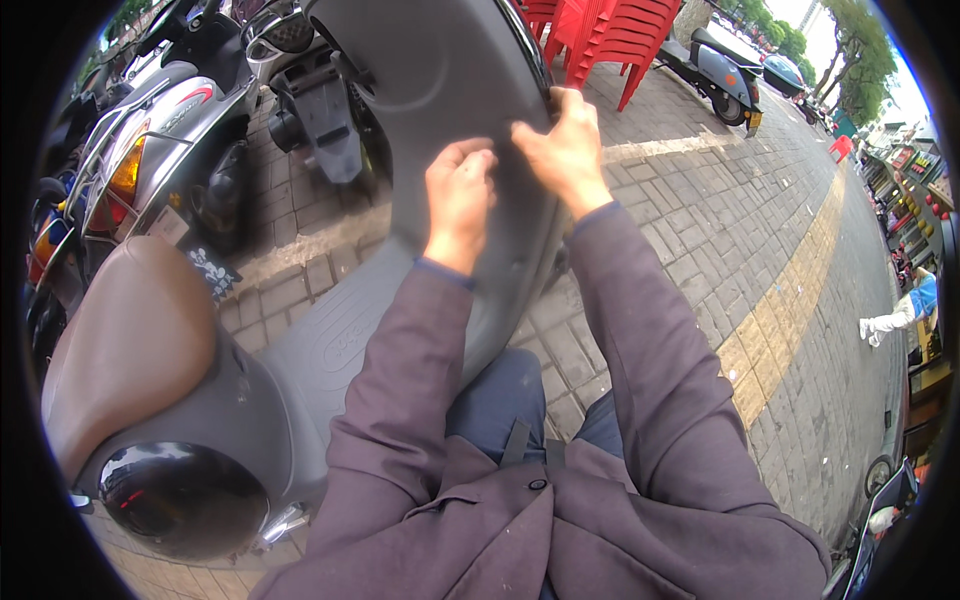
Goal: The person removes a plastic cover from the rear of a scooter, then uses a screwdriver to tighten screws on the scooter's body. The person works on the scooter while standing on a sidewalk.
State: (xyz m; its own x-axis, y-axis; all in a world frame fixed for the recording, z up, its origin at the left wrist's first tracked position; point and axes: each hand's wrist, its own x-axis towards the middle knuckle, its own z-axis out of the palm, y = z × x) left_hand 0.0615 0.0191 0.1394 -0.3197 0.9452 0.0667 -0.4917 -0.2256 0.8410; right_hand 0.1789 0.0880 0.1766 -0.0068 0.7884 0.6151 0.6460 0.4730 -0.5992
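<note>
A grey scooter stands in front of me, with its tall front leg shield (420,50), grey footboard (340,330) and brown seat (140,340). My left hand (458,200) is at the inner face of the shield, its fingers curled in a pinch; whatever they may hold is hidden. My right hand (570,160) is a little higher and to the right, its fingers hooked on the shield's right edge and its thumb pointing toward my left hand. A glossy black rounded part (175,495) sits below the seat.
A silver scooter (205,110) and others crowd the left. Red stacked chairs (610,45) stand behind the shield, a grey scooter (720,75) farther back on the paved walkway (690,260). At the right, a person in white trousers (890,320) is near shop fronts (920,180).
</note>
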